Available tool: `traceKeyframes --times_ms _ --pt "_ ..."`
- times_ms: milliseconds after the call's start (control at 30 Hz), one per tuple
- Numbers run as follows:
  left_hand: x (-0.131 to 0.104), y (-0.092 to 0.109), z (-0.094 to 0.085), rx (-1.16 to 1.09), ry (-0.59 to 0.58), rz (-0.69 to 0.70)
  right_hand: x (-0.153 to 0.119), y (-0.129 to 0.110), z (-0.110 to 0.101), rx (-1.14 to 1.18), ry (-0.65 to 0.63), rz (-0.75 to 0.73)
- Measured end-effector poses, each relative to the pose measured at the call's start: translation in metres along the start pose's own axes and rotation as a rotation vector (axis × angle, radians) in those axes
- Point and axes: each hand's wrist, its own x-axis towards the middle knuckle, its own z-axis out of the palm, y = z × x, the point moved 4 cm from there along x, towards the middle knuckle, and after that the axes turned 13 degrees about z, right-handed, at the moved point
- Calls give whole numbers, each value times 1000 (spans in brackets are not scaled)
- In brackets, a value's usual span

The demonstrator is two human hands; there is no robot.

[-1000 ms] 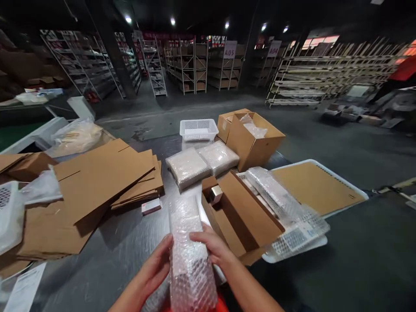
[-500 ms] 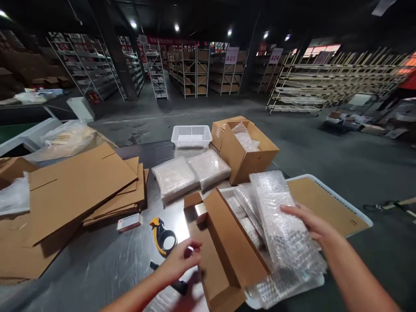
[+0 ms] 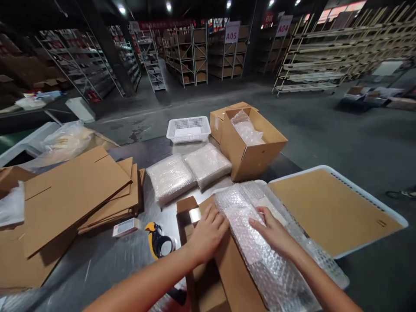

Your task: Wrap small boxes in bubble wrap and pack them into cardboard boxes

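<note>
My right hand (image 3: 272, 234) touches the bubble-wrapped package (image 3: 261, 258) (long axis far-left to near-right), my left hand (image 3: 208, 234) over the carton (image 3: 237, 275) leftward, both grips indeterminable.

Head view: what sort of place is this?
Most likely a warehouse packing station: tall shelving with an "A05" sign behind, flattened cardboard stacked nearby, and a bubble-wrapped package in front.

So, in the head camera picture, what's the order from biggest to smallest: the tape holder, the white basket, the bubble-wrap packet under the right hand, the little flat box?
1. Bubble-wrap packet, though it's nearer the camera than the basket
2. White basket
3. Tape holder
4. Little flat box
</note>
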Motion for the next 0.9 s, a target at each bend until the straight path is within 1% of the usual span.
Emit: traceKeyframes --times_ms 100,133,200,333,400,433,533,567,600,633,700,733,767,800,833,900 --pt "-3 2 7 -21 -51 -3 -11 0 13 -151 0 -59" --pt "-3 3 11 -37 -82 -6 -14 -1 16 -229 35 -86" --pt "-1 5 21 -81 -133 -10 -21 -7 21 -372 123 -142" --pt "1 9 37 -197 -141 -78 -31 -16 23 -630 385 -187" --pt "-2 12 43 -255 -154 -126 -30 -13 24 -706 462 -189" --pt "-4 13 45 -284 -161 -141 -29 -10 25 -709 462 -173" --pt "-11 18 56 -430 -156 -204 -19 5 24 -630 373 -76" --pt "-12 19 60 -515 -120 -244 -15 8 22 -594 339 -48" --pt "-12 20 64 -623 -50 -297 -10 11 17 -558 305 -32" --pt "-11 20 67 -756 53 -376 -6 11 10 -528 286 -28" --pt "-7 19 75 -1083 277 -596 5 10 -10 -513 335 -30" --pt "-3 19 79 -1255 358 -709 10 9 -20 -534 365 -26" --pt "1 20 82 -1409 399 -820 16 10 -28 -563 363 -12" --pt "6 22 84 -1530 404 -914 22 11 -32 -590 330 12" --pt "10 23 84 -1612 389 -985 27 14 -34 -608 268 38" --pt "17 25 81 -1666 373 -1070 32 19 -30 -601 143 77"
